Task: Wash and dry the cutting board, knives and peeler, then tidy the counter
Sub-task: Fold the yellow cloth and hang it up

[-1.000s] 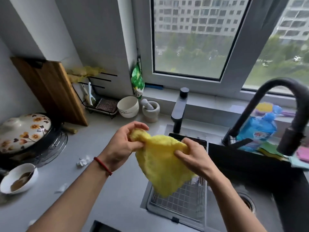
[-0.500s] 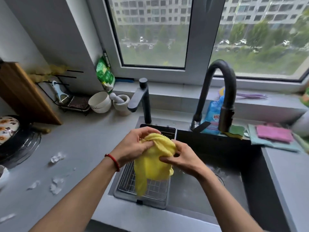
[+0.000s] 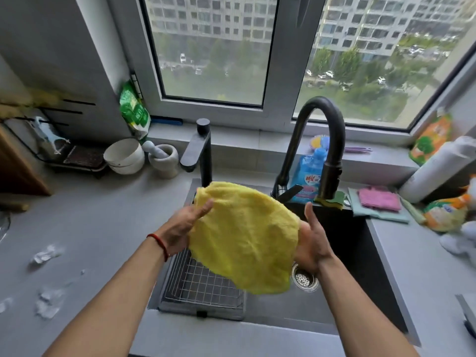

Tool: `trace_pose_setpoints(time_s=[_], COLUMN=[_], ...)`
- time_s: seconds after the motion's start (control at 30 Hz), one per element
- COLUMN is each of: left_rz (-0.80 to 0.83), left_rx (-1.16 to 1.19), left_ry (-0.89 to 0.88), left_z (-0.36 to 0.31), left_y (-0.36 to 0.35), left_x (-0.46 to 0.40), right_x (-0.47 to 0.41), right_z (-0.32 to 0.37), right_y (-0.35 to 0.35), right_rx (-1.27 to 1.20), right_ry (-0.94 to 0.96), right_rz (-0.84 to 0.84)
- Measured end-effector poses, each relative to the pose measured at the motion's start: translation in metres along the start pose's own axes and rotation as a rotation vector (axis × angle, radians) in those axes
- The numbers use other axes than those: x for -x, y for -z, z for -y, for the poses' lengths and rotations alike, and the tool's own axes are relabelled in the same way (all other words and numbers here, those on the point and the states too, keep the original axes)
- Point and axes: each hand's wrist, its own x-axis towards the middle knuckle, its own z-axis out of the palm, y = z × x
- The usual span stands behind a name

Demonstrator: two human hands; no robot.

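Observation:
A yellow cloth [image 3: 244,238] is spread open over the black sink [image 3: 360,256]. My left hand [image 3: 184,226] pinches its left edge, thumb on top. My right hand [image 3: 313,240] is at the right edge, its fingers hidden under the cloth and its thumb raised clear of it. The wooden cutting board [image 3: 15,163] leans on the wall at the far left. A light blue peeler [image 3: 51,139] hangs on the black wire rack [image 3: 82,161]. No knives are in view.
Below the cloth sits a wire basket [image 3: 203,283] beside the drain [image 3: 305,278]. A black faucet [image 3: 323,140] and a smaller tap [image 3: 202,150] stand behind the sink. White bowls [image 3: 123,157], a mortar [image 3: 164,162], blue dish soap [image 3: 310,173], a pink cloth [image 3: 378,199] and paper scraps [image 3: 45,256] sit around.
The bunched cloth has been shaken out flat between my hands. My view has swung right, from the counter to over the sink.

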Motion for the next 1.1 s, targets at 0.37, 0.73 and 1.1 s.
trace_pose_setpoints(time_s=[0.37, 0.73, 1.1], left_rz=[-0.097, -0.262, -0.514], left_rx=[-0.175, -0.337, -0.748], left_ry=[0.115, -0.282, -0.461], left_z=[0.050, 0.009, 0.000], left_y=[0.060, 0.085, 0.093], left_x=[0.023, 0.045, 0.052], right_x=[-0.005, -0.019, -0.023], right_z=[-0.042, 0.008, 0.031], right_y=[-0.004, -0.038, -0.054], right_rx=[0.599, 1.042, 1.520], right_ry=[-0.132, 0.178, 0.311], right_rz=[-0.299, -0.230, -0.156])
